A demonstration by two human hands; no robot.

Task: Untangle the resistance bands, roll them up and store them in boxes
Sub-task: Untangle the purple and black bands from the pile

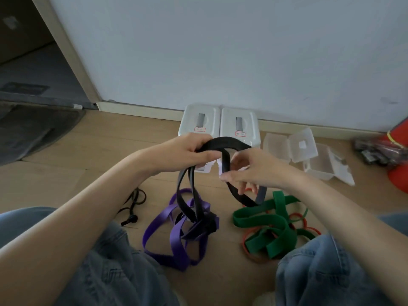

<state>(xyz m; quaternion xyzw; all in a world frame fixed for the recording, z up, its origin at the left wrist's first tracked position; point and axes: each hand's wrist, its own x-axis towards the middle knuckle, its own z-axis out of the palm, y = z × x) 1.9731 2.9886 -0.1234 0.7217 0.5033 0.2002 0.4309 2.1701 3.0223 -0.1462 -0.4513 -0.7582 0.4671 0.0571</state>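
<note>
A black resistance band [225,145] arches between my hands above the floor. My left hand [187,152] grips its top loop, and my right hand [251,171] pinches a strand of it lower down. Its lower end hangs into a knot with a purple band [174,244] lying between my knees. A green band [271,226] lies tangled with a thin red band [297,216] at the right. Two white lidded boxes [199,120] [239,124] stand against the wall behind my hands.
Open clear plastic boxes [302,147] [326,166] lie at the right on the wooden floor. A black cord [133,204] lies left of the bands. An orange-red object [399,155] sits at the far right. A dark mat [33,131] covers the left doorway area.
</note>
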